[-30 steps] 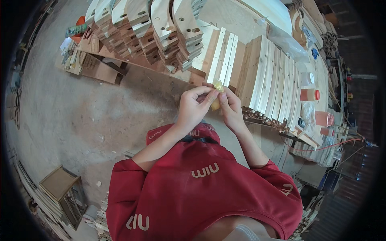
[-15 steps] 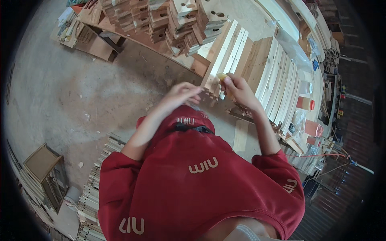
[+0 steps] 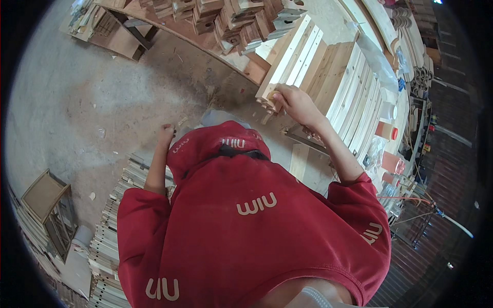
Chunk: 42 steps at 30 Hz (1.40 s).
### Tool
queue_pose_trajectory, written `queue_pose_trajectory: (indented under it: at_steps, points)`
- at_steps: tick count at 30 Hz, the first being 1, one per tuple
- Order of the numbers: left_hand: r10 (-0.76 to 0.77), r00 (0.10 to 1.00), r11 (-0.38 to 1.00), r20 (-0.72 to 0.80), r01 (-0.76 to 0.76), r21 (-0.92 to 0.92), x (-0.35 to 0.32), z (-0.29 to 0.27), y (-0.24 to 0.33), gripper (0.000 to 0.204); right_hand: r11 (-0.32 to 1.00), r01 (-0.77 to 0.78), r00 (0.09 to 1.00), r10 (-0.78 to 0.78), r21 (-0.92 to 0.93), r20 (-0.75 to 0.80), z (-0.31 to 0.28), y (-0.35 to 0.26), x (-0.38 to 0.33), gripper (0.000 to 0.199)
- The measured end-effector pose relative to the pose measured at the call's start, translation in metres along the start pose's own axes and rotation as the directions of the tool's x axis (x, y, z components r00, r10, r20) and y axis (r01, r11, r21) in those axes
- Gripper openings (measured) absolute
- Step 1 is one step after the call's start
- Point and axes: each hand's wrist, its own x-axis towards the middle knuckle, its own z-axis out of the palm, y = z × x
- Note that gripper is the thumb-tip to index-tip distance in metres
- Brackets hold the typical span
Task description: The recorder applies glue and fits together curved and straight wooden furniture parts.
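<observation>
My right hand is closed around a small yellow pad, most of it hidden by my fingers. It rests at the near end of a row of pale wooden bars with small dark holes along their faces. My left hand hangs beside my lap, well away from the bars. Its fingers are curled in, and whatever they might hold is hidden.
Stacked wooden pieces with oval holes sit on a low bench ahead. More planks lie to the right, near red-lidded containers. Slats are piled at lower left beside a wooden stand.
My left hand has drawn back from the bar ends to the left beside my lap, its fingers now curled. My right hand has shifted slightly left and forward with the yellow pad.
</observation>
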Motion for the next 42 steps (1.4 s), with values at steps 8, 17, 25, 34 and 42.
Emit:
queue_pose_trajectory:
  at_steps: [8, 17, 25, 34, 42]
  points:
    - [0.022, 0.989, 0.998, -0.146, -0.013, 0.064, 0.057, -0.032, -0.135, 0.034, 0.998, 0.055, 0.995, -0.056, -0.014, -0.084, 0.002, -0.003, 0.003, 0.025]
    - [0.072, 0.991, 0.983, -0.114, -0.051, 0.178, 0.032, -0.034, -0.098, 0.037, 0.999, 0.028, 0.997, -0.030, -0.025, -0.073, 0.002, -0.002, 0.001, 0.022]
    - [0.047, 0.991, 0.960, -0.126, -0.009, 0.281, -0.001, -0.024, -0.054, 0.042, 0.998, -0.008, 0.997, 0.004, -0.057, -0.078, -0.003, 0.009, 0.009, 0.019]
    - [0.120, 0.982, 0.967, -0.148, -0.082, 0.243, 0.015, -0.022, -0.076, 0.042, 0.989, 0.039, 0.969, -0.072, -0.141, -0.236, -0.020, 0.040, 0.037, 0.019]
    - [0.157, 0.976, 0.973, -0.153, -0.126, 0.193, 0.018, -0.019, -0.083, 0.038, 0.988, 0.019, 0.948, -0.067, -0.156, -0.312, -0.043, 0.075, 0.066, 0.022]
